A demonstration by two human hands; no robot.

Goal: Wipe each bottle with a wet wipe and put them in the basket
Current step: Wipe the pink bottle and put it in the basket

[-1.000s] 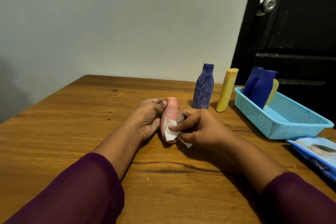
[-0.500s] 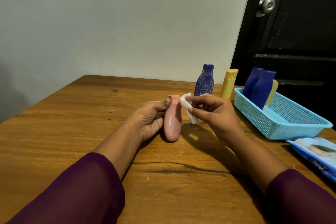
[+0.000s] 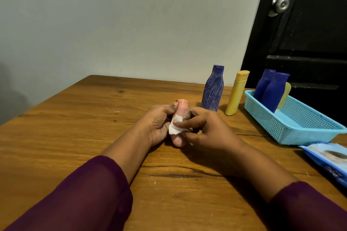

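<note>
White wipe [image 3: 175, 128] is pinched in the fingers [image 3: 185, 122] of the right hand [image 3: 210, 131] and pressed against a pink bottle [image 3: 182, 108]. The left hand [image 3: 159, 124] grips that bottle, its lower end on the wooden worktop [image 3: 75, 127]. Beyond stand a blue bottle [image 3: 213, 88] and a yellow bottle [image 3: 236, 93], beside a turquoise basket [image 3: 309, 130].
</note>
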